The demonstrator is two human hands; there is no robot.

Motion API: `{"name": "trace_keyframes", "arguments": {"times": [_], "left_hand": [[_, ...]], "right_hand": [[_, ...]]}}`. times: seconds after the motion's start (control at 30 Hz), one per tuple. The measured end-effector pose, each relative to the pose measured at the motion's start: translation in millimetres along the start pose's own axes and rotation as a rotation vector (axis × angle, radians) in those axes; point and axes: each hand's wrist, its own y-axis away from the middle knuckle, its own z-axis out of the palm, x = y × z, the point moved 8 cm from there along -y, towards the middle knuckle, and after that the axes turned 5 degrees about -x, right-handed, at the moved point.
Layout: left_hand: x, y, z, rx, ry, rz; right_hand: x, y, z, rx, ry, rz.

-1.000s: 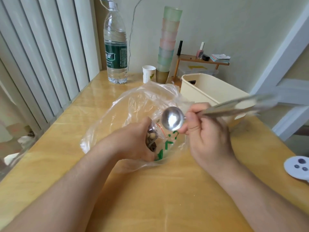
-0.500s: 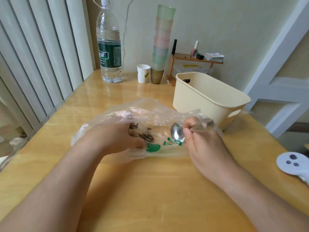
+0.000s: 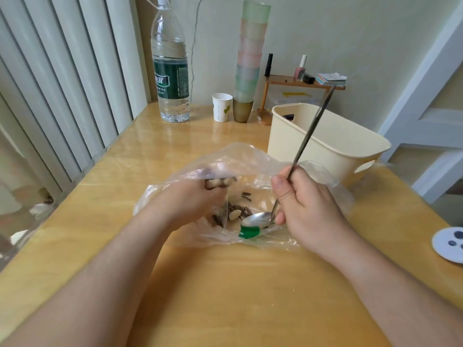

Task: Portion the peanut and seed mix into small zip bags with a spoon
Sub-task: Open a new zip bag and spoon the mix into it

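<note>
A large clear plastic bag point(image 3: 250, 156) lies open on the wooden table point(image 3: 225, 284). Loose peanuts and striped seeds point(image 3: 235, 212) sit inside it. My left hand point(image 3: 193, 201) is inside the big bag and grips a small zip bag point(image 3: 218, 182) partly filled with the mix. My right hand point(image 3: 305, 204) holds a long metal spoon point(image 3: 258, 219) by its handle, the handle pointing up and away. The spoon's bowl is down in the big bag, right of the loose mix, and looks empty. A green print mark point(image 3: 249, 231) shows on the plastic under the spoon.
A cream plastic bin point(image 3: 323, 146) stands right behind the bag. At the table's back are a tall water bottle point(image 3: 171, 71), a paper cup point(image 3: 221, 106), a stack of tinted cups point(image 3: 249, 58) and a small wooden shelf point(image 3: 300, 82). A white round object point(image 3: 448, 244) lies at the right edge.
The spoon has gone from raised and level above the bag to bowl-down inside it, handle now upright. My left hand with the small zip bag has dropped lower into the big bag.
</note>
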Motion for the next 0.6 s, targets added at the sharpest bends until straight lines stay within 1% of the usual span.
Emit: {"name": "trace_keyframes", "arguments": {"times": [0.1,0.17,0.23,0.3,0.37,0.43,0.53,0.6], "left_hand": [[-3.6,-3.1,-5.8,0.084,0.281,-0.061],[-6.9,-5.7,-4.1,0.087,0.438,-0.126],[-7.8,-7.6,-2.6,0.073,0.543,-0.150],[-8.3,-8.9,0.4,0.037,0.545,-0.162],[-4.2,-8.2,3.9,-0.019,0.507,-0.130],[0.2,-5.8,7.2,-0.081,0.521,-0.099],[7.6,0.1,8.6,-0.143,0.624,-0.068],[12.9,1.6,6.0,-0.133,0.731,-0.051]], "right_hand": [[-1.5,-1.4,1.7,-0.052,-0.019,0.011],[-2.2,-2.9,2.2,-0.085,-0.027,0.014],[-1.6,-4.7,4.1,-0.113,-0.043,0.024],[0.1,-6.9,6.5,-0.120,-0.061,0.038],[0.8,-8.8,8.0,-0.113,-0.064,0.051],[1.8,-10.6,9.2,-0.107,-0.044,0.054],[3.9,-12.2,11.6,-0.099,-0.002,0.062],[4.6,-11.9,12.6,-0.095,-0.014,0.068]]}}
